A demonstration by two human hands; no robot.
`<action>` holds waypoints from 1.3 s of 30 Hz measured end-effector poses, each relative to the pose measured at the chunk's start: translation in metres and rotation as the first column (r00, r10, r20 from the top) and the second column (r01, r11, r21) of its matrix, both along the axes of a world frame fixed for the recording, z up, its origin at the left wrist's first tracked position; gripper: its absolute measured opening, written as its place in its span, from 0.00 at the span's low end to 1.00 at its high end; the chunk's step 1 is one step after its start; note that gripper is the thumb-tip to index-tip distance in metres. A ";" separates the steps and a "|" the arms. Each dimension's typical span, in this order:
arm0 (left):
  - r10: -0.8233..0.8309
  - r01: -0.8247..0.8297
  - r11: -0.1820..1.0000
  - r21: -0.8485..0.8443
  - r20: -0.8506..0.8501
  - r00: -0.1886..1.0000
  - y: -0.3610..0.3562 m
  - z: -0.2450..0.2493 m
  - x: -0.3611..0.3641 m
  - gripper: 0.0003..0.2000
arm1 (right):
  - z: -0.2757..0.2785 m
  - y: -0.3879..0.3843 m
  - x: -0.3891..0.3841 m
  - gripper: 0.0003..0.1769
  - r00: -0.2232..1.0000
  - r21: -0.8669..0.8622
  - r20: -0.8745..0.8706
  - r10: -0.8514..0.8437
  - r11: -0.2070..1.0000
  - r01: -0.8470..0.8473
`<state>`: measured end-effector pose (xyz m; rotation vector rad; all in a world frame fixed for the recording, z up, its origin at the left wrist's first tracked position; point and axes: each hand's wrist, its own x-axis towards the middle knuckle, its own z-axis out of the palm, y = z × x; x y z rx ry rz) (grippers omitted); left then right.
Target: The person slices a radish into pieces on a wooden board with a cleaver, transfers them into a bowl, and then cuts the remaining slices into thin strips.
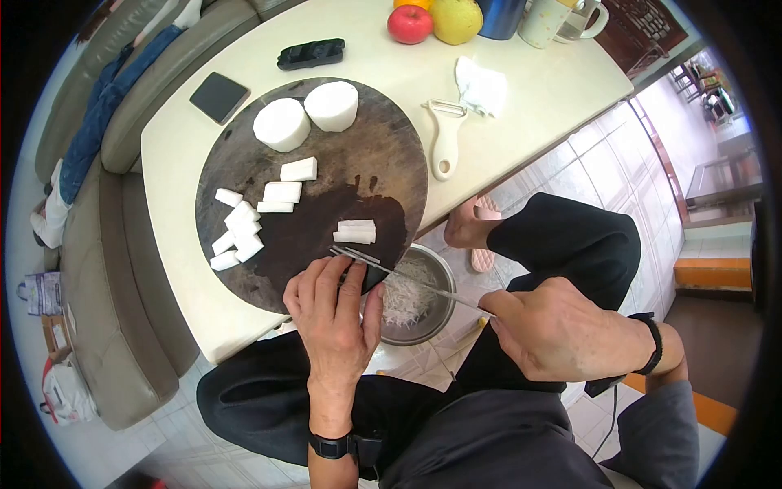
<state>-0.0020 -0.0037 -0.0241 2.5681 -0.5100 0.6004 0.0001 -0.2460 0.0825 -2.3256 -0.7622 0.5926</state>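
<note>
My right hand (pixel 558 330) is closed around the handle of a knife (pixel 436 290), whose blade reaches left over the near edge of a round wooden chopping board (pixel 326 151). My left hand (pixel 334 306) has bent fingers pressed down beside the blade, against thin white radish slices (pixel 355 254); its fingertips partly cover them. A small stack of radish slices (pixel 356 231) lies just beyond the blade. Radish chunks (pixel 238 231) are scattered at the left of the board, with more blocks (pixel 282 192) mid-board. Two thick radish pieces (pixel 282 125) stand at the far side.
Below the board's edge, a metal bowl (pixel 444 314) holds white shreds. A peeler (pixel 446 138), crumpled tissue (pixel 481 85), phone (pixel 219 98) and black case (pixel 310 54) lie on the table (pixel 175 236). Fruit and cups stand behind. Another person's legs (pixel 106 98) rest on the sofa.
</note>
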 end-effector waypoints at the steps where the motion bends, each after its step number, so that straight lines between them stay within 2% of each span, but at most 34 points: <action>1: 0.000 0.000 1.000 0.000 -0.001 1.000 0.000 0.000 0.000 0.18 | 0.002 0.001 0.001 0.08 1.000 -0.035 0.000 0.025 0.999 -0.025; 6: 0.014 -0.014 1.000 -0.003 -0.028 1.000 0.001 -0.001 -0.002 0.16 | 0.007 0.011 0.011 0.09 0.994 -0.131 -0.042 0.099 0.986 -0.104; 8: 0.008 -0.007 1.000 0.010 -0.050 0.999 0.003 0.000 -0.002 0.16 | -0.004 0.023 0.010 0.11 0.982 -0.185 0.099 0.162 0.973 -0.141; 9: 0.002 -0.001 1.000 0.021 -0.072 0.997 0.003 0.001 -0.003 0.16 | -0.007 0.029 0.011 0.11 0.982 -0.184 0.105 0.159 0.973 -0.138; 12: 0.002 -0.003 1.000 -0.007 -0.066 0.998 0.004 0.002 -0.003 0.17 | -0.015 0.037 0.014 0.11 0.957 -0.087 0.234 0.169 0.985 -0.152; 13: 0.005 -0.005 1.000 -0.002 -0.060 0.998 0.004 0.002 -0.005 0.17 | -0.017 0.037 0.014 0.11 0.961 -0.070 0.236 0.146 0.989 -0.133; 15: 0.032 -0.032 0.993 -0.113 -0.004 0.999 0.003 0.002 -0.009 0.17 | -0.014 0.036 0.012 0.11 0.962 -0.057 0.238 0.134 0.991 -0.124; 17: 0.067 -0.065 0.984 -0.165 0.008 0.998 0.006 0.003 -0.013 0.16 | -0.005 0.030 0.006 0.10 0.983 -0.078 0.175 0.063 0.996 -0.050; 19: 0.094 -0.086 0.973 -0.216 0.028 0.995 0.009 0.005 -0.017 0.16 | -0.001 0.025 0.004 0.10 0.980 -0.059 0.196 0.031 0.998 -0.020; 22: 0.191 -0.179 0.936 -0.303 0.009 0.982 0.011 0.007 -0.030 0.13 | 0.001 0.016 -0.001 0.09 0.981 -0.050 0.193 0.018 0.999 -0.009; 24: 0.247 -0.259 0.849 -0.461 -0.087 0.965 0.008 0.009 -0.038 0.08 | -0.001 0.013 -0.005 0.09 0.984 -0.063 0.174 0.040 0.998 -0.030; 26: 0.267 -0.288 0.831 -0.476 -0.113 0.957 0.007 0.010 -0.044 0.08 | -0.003 0.012 -0.008 0.07 0.991 -0.071 0.126 0.036 0.997 -0.027; 30: 0.304 -0.336 0.810 -0.481 -0.144 0.942 0.009 0.009 -0.049 0.07 | -0.007 0.017 -0.005 0.07 0.989 -0.120 0.140 0.053 0.992 -0.037; 32: 0.306 -0.340 0.797 -0.499 -0.152 0.940 0.011 0.005 -0.051 0.07 | -0.014 0.022 0.000 0.08 0.964 -0.093 0.245 0.106 0.992 -0.085; 35: 0.304 -0.342 0.786 -0.514 -0.159 0.939 0.014 -0.001 -0.054 0.07 | -0.013 0.028 0.009 0.09 0.942 -0.121 0.294 0.162 0.984 -0.131; 39: 0.331 -0.363 0.770 -0.524 -0.157 0.930 0.020 -0.005 -0.056 0.07 | -0.002 0.020 0.012 0.10 0.941 -0.181 0.194 0.277 0.953 -0.244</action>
